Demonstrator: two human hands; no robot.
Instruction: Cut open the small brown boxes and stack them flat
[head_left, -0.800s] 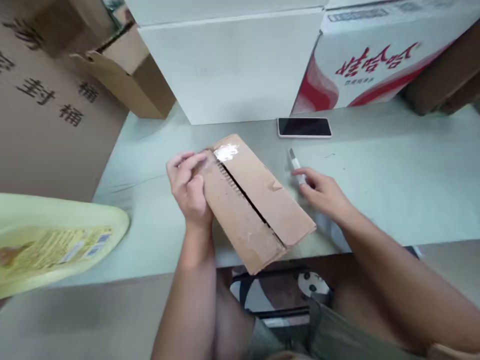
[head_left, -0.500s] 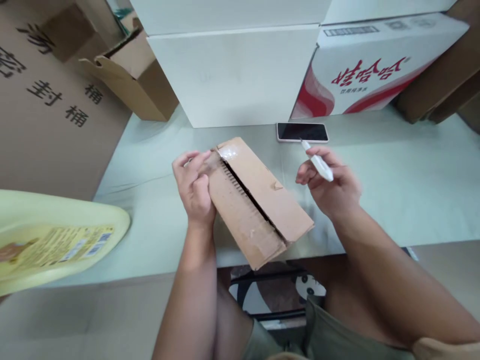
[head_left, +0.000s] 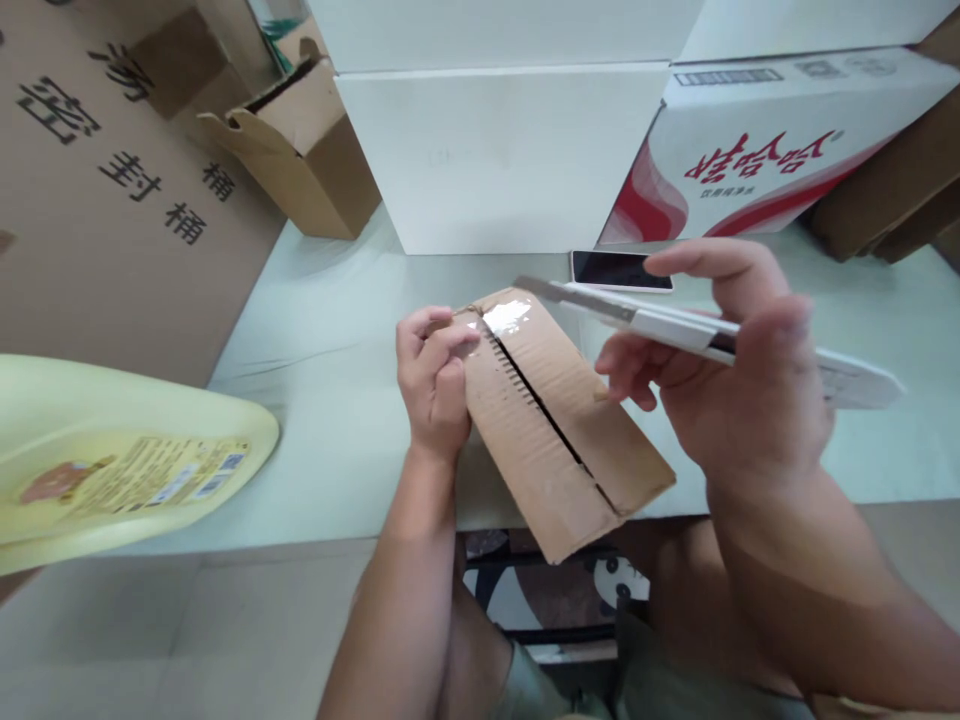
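Observation:
My left hand (head_left: 435, 375) is closed on the upper left end of a brown cardboard box (head_left: 592, 410), which sits tilted over the table's near edge. Along the middle of its top runs a dark open seam, and shiny clear tape (head_left: 508, 314) covers the far end. In my right hand (head_left: 750, 390) is a white utility knife (head_left: 675, 328), its metal blade out and pointing left. The blade appears above the taped end; whether it touches the box I cannot tell.
A phone (head_left: 619, 270) lies before the white cartons (head_left: 502, 160) and a red-and-white carton (head_left: 750, 150). At left are a yellow bottle (head_left: 135, 460), an open cardboard box (head_left: 322, 150) and a large brown carton (head_left: 225, 230). The pale green table (head_left: 315, 400) ends near my lap.
My right hand has risen closer to the camera, and the knife now points left over the box. The whole scene has shifted slightly right; my left hand keeps its hold.

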